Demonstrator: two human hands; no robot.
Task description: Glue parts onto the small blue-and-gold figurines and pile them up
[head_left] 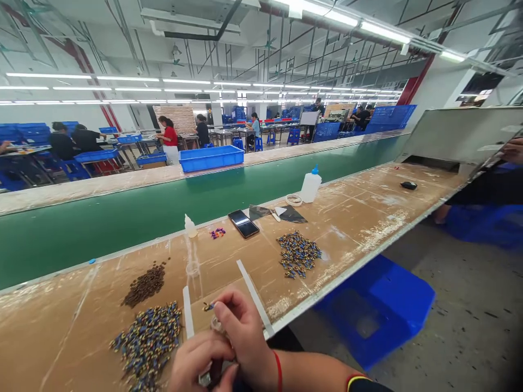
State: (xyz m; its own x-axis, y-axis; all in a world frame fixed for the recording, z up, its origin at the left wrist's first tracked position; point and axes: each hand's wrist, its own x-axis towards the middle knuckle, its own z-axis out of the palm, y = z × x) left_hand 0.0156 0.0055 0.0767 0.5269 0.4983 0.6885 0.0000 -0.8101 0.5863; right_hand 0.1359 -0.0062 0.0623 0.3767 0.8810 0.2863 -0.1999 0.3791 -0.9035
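Blue-yellow knobbly piece (208, 306) at right fingertips (221, 312)

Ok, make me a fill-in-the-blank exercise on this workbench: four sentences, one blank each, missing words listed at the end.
1. The cord around the wrist of the right hand is coloured ____.
2. The workbench bears ____ separate heaps of small blue-and-yellow pieces.
3. The smartphone lies with its screen facing ____.
4. The belt running along the far side of the workbench is coloured ____.

Missing words: red; two; up; green.
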